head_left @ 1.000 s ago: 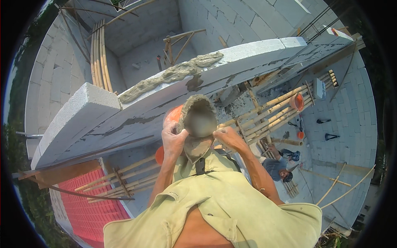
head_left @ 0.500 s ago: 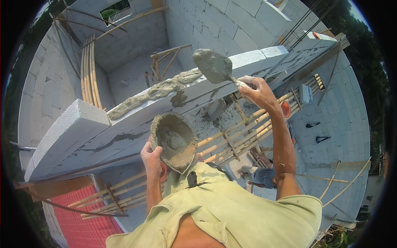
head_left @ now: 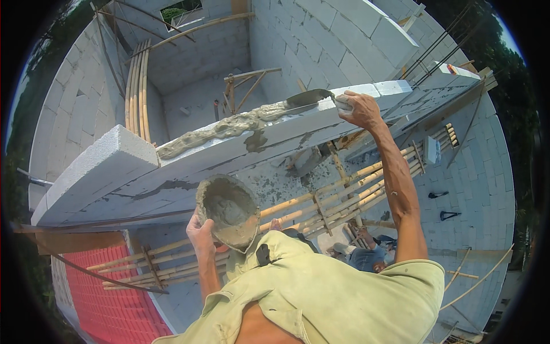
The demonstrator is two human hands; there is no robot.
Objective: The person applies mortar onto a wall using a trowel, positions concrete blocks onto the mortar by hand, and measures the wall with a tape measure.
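Observation:
My left hand (head_left: 201,232) grips a mortar-caked bucket (head_left: 228,211) with wet grey mortar inside, held in front of my body. My right hand (head_left: 358,108) is closed round the handle of a mortar-coated trowel (head_left: 306,98), whose blade lies over the top of a white block wall (head_left: 97,172) at the right end of a thick, lumpy strip of mortar (head_left: 212,133). Smears of mortar mark the wall's near face.
Bamboo scaffolding (head_left: 309,203) runs below the wall, with another person (head_left: 366,255) down there. Bamboo poles (head_left: 137,92) lean inside the room beyond. Steel rods (head_left: 435,40) rise at upper right. Red roof tiles (head_left: 109,286) lie at lower left.
The trowel came up out of the bucket and has moved from raised in the air down onto the wall top. The bucket has shifted down and left in view.

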